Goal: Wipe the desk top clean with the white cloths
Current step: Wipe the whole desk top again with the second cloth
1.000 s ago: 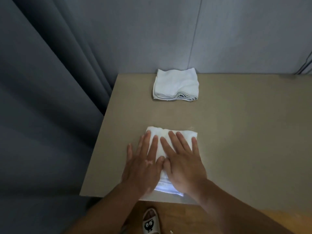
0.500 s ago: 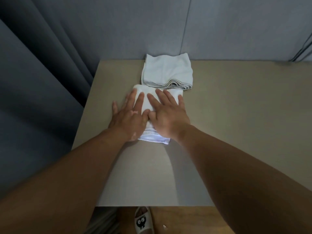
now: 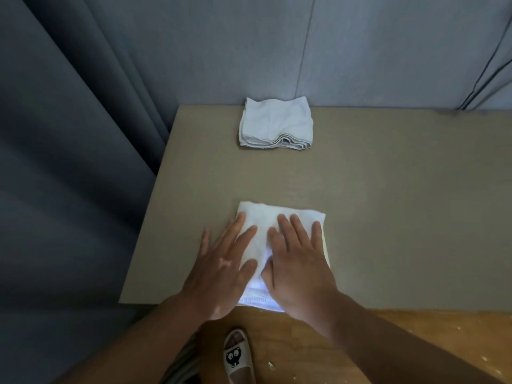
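A folded white cloth [image 3: 264,217] lies flat at the near edge of the beige desk top [image 3: 388,203], its near end hanging slightly over the edge. My left hand [image 3: 224,270] presses on its left half with straight, spread fingers. My right hand [image 3: 297,261] presses on its right half the same way, thumb beside my left hand. A second folded white cloth [image 3: 275,123] rests untouched at the back of the desk against the wall.
A grey curtain [image 3: 69,162] hangs close to the desk's left side. The grey wall [image 3: 360,51] runs along the back edge, with a dark cable [image 3: 487,76] at the far right. Below the near edge are wooden floor [image 3: 415,322] and a white slipper [image 3: 237,356].
Both hands pushed the cloth away until it touched the far cloth, then pulled it back to the near edge of the desk. The far cloth stayed in place.
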`<action>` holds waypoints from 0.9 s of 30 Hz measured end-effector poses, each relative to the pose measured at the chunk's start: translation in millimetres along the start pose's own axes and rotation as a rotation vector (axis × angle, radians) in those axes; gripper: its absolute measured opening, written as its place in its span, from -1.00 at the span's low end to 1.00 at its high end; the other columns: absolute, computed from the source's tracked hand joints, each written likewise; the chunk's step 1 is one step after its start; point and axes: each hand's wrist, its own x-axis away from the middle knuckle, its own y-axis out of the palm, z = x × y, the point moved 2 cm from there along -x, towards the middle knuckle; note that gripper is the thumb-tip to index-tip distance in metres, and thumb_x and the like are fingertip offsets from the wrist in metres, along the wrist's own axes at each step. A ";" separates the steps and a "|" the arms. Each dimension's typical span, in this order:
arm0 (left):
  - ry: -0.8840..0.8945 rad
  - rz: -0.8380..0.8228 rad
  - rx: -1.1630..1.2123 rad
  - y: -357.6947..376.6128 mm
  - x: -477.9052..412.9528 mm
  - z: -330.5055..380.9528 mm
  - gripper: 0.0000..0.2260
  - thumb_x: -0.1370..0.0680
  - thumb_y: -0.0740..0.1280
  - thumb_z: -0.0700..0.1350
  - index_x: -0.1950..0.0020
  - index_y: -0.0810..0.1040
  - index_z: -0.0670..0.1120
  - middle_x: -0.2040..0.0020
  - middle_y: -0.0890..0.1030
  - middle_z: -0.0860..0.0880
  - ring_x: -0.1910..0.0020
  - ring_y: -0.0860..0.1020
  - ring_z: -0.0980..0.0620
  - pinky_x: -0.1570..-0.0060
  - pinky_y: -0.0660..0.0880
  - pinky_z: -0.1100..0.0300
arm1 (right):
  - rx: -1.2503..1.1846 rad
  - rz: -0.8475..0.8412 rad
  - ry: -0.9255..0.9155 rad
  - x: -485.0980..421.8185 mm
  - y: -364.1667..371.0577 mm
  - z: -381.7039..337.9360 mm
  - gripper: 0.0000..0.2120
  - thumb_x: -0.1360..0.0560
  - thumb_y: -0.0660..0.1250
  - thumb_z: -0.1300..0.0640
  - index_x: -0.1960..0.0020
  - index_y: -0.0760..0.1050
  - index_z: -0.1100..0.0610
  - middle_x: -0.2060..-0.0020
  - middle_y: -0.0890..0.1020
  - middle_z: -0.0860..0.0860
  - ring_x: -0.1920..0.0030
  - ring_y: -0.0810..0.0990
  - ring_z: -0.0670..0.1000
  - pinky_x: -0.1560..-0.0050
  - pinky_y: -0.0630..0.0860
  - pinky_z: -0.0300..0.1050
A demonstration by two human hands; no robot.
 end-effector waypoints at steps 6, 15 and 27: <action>-0.144 0.224 -0.084 -12.8 -12.4 -51.5 -0.49 -0.68 -0.01 0.13 -0.59 0.27 -0.02 -0.60 0.34 -0.11 -0.56 0.30 -0.13 -0.51 0.27 -0.27 | -0.119 -0.082 0.098 -5.1 -2.6 -29.3 -0.21 -0.51 -0.03 -0.43 -0.66 0.05 -0.15 -0.67 0.03 0.18 -0.64 -0.08 0.39 -0.51 -0.15 0.54; -0.311 0.100 -0.229 -29.8 -83.8 -63.9 -0.33 -0.54 -0.27 0.27 -0.66 0.00 0.20 -0.70 -0.03 0.01 -0.67 -0.07 -0.10 -0.55 -0.09 -0.36 | -0.059 -0.024 0.088 -70.9 -5.0 -5.6 -0.25 -0.53 0.00 -0.49 -0.64 -0.14 -0.30 -0.69 -0.10 0.03 -0.65 -0.26 0.26 -0.50 -0.29 0.51; -0.367 0.099 -0.249 -35.3 -104.7 -57.3 -0.41 -0.62 -0.19 0.32 -0.65 -0.14 0.23 -0.70 -0.13 0.01 -0.67 -0.17 -0.12 -0.54 -0.14 -0.39 | -0.130 0.057 0.232 -153.5 -23.6 40.3 -0.35 -0.57 0.05 -0.37 -0.62 0.02 -0.33 -0.68 0.00 -0.06 -0.66 -0.16 0.16 -0.55 -0.26 0.43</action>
